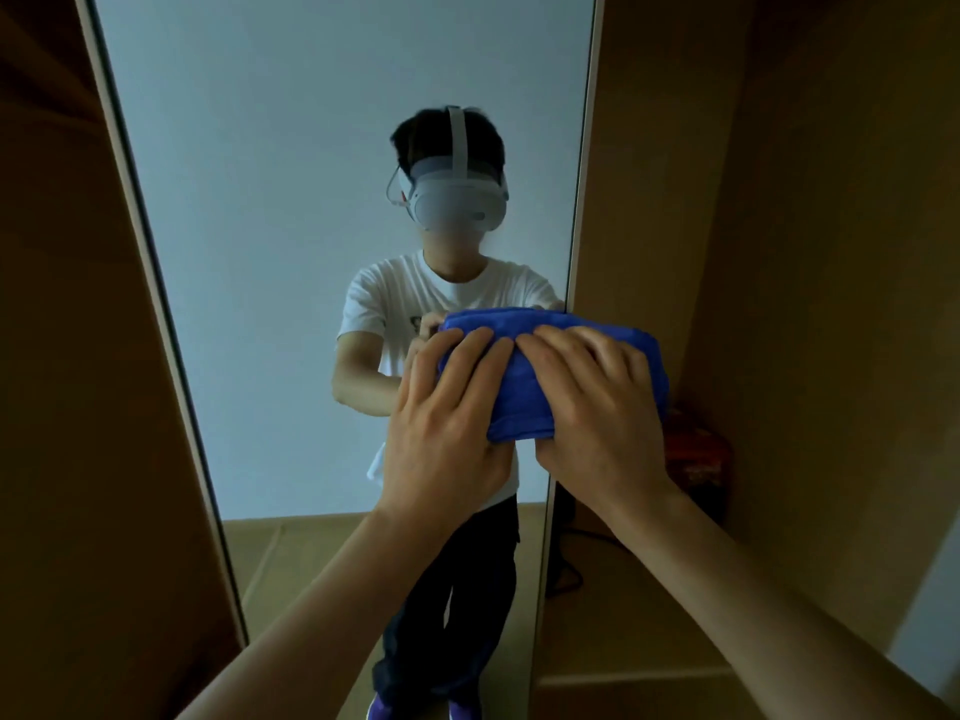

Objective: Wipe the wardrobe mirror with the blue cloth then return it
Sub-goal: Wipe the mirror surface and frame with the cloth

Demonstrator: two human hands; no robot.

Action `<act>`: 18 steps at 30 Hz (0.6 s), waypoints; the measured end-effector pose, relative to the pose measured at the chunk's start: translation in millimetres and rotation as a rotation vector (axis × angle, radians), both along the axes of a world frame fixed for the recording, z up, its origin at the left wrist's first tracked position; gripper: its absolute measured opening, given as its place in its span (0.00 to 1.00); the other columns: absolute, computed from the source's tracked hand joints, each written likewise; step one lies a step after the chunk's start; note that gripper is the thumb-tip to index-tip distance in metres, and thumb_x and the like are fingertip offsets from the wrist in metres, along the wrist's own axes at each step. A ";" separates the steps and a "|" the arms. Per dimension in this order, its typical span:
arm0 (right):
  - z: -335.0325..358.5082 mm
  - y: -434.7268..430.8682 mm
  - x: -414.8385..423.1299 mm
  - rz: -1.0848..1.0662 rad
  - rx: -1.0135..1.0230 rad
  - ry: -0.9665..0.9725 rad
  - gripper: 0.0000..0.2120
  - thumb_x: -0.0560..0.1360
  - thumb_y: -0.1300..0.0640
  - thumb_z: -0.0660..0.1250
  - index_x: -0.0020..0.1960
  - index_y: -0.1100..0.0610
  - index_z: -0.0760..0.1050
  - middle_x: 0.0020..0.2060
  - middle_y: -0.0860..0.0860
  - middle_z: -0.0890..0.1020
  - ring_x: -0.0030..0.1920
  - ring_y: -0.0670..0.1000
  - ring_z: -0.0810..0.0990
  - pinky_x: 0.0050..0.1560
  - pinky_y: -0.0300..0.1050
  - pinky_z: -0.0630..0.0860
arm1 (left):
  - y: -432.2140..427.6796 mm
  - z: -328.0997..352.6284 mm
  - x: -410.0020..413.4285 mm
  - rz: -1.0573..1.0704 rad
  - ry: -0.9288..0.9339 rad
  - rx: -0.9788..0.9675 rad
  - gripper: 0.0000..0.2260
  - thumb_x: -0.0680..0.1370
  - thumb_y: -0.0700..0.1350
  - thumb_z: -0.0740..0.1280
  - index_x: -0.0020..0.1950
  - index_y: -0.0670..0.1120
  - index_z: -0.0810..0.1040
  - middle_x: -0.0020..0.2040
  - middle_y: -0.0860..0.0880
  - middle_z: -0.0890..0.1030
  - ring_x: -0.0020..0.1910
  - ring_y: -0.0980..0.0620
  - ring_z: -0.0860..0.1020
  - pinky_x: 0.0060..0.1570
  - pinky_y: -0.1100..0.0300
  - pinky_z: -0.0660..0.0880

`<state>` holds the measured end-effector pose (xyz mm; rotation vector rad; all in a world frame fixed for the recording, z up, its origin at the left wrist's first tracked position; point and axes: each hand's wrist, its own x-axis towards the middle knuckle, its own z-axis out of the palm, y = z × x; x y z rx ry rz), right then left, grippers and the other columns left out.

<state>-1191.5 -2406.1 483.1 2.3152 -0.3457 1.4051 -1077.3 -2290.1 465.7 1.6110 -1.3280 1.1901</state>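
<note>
We hold the blue cloth (524, 402) bundled between both hands, a little toward 3 o'clock from the middle of the view. Our left hand (447, 413) grips its 9 o'clock end and our right hand (597, 407) its 3 o'clock end, fingers curled over the top and thumbs tucked beneath. The bundle sits across the right edge of the mirror (311, 200), half over glass and half over the brown wardrobe panel (779, 252). We cannot tell whether it touches the glass.

We judge this to be the wiping step, either just starting or between passes. Next we need the cloth flat against the glass, then swept toward 9 o'clock and up toward 12. A red object (696, 454) sits at 4 o'clock from the cloth.
</note>
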 end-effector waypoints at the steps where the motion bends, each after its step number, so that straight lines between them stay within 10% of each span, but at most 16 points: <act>1: -7.9 0.4 -0.3 -0.001 0.009 0.011 0.26 0.71 0.57 0.66 0.69 0.57 0.73 0.66 0.53 0.78 0.67 0.56 0.72 0.67 0.53 0.65 | 1.3 -7.4 -0.9 -0.004 0.015 0.015 0.25 0.70 0.38 0.73 0.68 0.37 0.79 0.68 0.40 0.78 0.68 0.36 0.74 0.67 0.40 0.71; 18: -135.4 17.4 -12.3 -0.026 0.191 0.232 0.24 0.74 0.56 0.66 0.70 0.56 0.71 0.66 0.52 0.78 0.67 0.55 0.73 0.66 0.54 0.67 | 19.0 -143.2 -8.1 0.018 0.189 0.254 0.27 0.73 0.43 0.71 0.72 0.41 0.76 0.71 0.43 0.77 0.71 0.37 0.71 0.67 0.39 0.72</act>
